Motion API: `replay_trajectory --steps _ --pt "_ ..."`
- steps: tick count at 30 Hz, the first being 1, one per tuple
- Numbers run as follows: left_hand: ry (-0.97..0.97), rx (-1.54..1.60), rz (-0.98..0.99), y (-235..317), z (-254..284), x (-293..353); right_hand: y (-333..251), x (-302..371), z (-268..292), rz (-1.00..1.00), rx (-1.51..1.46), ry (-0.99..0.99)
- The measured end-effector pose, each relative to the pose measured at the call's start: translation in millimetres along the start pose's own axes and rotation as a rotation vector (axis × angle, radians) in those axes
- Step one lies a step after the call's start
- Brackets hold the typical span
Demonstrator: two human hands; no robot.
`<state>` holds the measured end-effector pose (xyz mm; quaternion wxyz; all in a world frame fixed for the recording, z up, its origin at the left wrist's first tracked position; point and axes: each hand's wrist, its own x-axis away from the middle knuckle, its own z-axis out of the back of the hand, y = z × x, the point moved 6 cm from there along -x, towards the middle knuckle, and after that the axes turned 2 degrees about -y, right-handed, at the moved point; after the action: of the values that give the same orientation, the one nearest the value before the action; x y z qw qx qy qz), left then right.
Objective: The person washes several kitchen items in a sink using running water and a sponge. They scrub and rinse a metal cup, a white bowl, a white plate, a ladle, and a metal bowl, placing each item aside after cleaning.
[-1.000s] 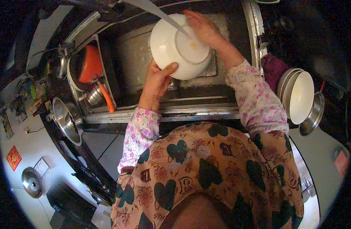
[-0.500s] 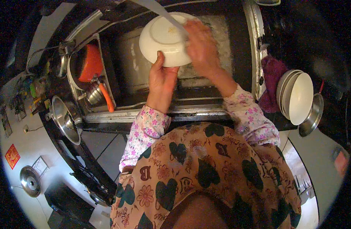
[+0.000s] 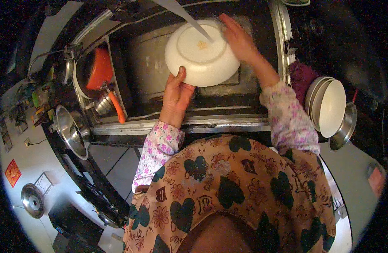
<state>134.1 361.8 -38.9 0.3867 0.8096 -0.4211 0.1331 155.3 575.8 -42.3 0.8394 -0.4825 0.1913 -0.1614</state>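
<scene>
Left hand [image 3: 176,95] pinches bowl [image 3: 196,69] at seven o'clock, thumb on outside; right hand [image 3: 241,45] at two o'clock, flat, fingers straight, contact unclear.

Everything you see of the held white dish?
Glossy white round dish, ceramic-looking, with a foot ring and yellowish mark underneath. Underside faces the camera, over the sink. The left hand grips its near edge, thumb on the outside; the right hand is at its right side, contact unclear. A grey strip, possibly water, overlaps the dish.
</scene>
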Motion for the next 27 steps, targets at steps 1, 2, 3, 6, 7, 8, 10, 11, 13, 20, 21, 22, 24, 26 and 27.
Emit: replay_trajectory --steps 1,2,3,6,7,8,10,11,13,20,21,22,24,26,27 --pt "-0.005 -0.019 0.010 0 -3 -1 -9 6 -4 0.028 0.126 -0.061" --pt "-0.001 -0.035 0.017 0 -3 -1 -39 16 -11 0.057 0.248 -0.131" --pt "-0.034 -0.087 0.006 2 -5 0 -64 27 -21 0.089 0.365 -0.199" --pt "-0.103 -0.229 0.024 0 -10 -7 -86 40 -36 0.294 0.324 -0.170" --pt "-0.100 -0.279 0.026 -1 -11 -6 -76 29 -35 0.269 0.453 -0.154" --pt "-0.092 -0.331 0.027 1 -17 0 -68 17 -31 0.243 0.576 -0.140" --pt "-0.102 -0.385 0.018 0 -24 2 -32 -4 -15 0.209 0.618 -0.077" --pt "-0.105 -0.381 0.000 1 -23 1 -28 -2 -9 0.149 0.475 -0.038" --pt "-0.088 -0.356 -0.011 3 -26 -1 -25 8 -1 0.031 0.188 0.038" --pt "-0.188 -0.798 -0.018 1 -32 -14 -122 31 -32 0.460 0.395 -0.093" --pt "-0.211 -1.052 -0.041 4 -36 -9 -118 14 -26 0.292 0.420 -0.153" --pt "-0.266 -1.046 -0.053 3 -38 -6 -113 -4 -18 0.125 0.443 -0.214" --pt "-0.286 -1.146 -0.104 2 -33 -4 -43 -34 -13 0.000 0.287 -0.167" --pt "-0.246 -1.092 -0.092 8 -29 6 43 -30 -5 -0.334 -0.339 -0.145" --pt "-0.286 -1.218 -0.120 16 -30 7 58 -13 -13 -0.725 -0.766 -0.213"
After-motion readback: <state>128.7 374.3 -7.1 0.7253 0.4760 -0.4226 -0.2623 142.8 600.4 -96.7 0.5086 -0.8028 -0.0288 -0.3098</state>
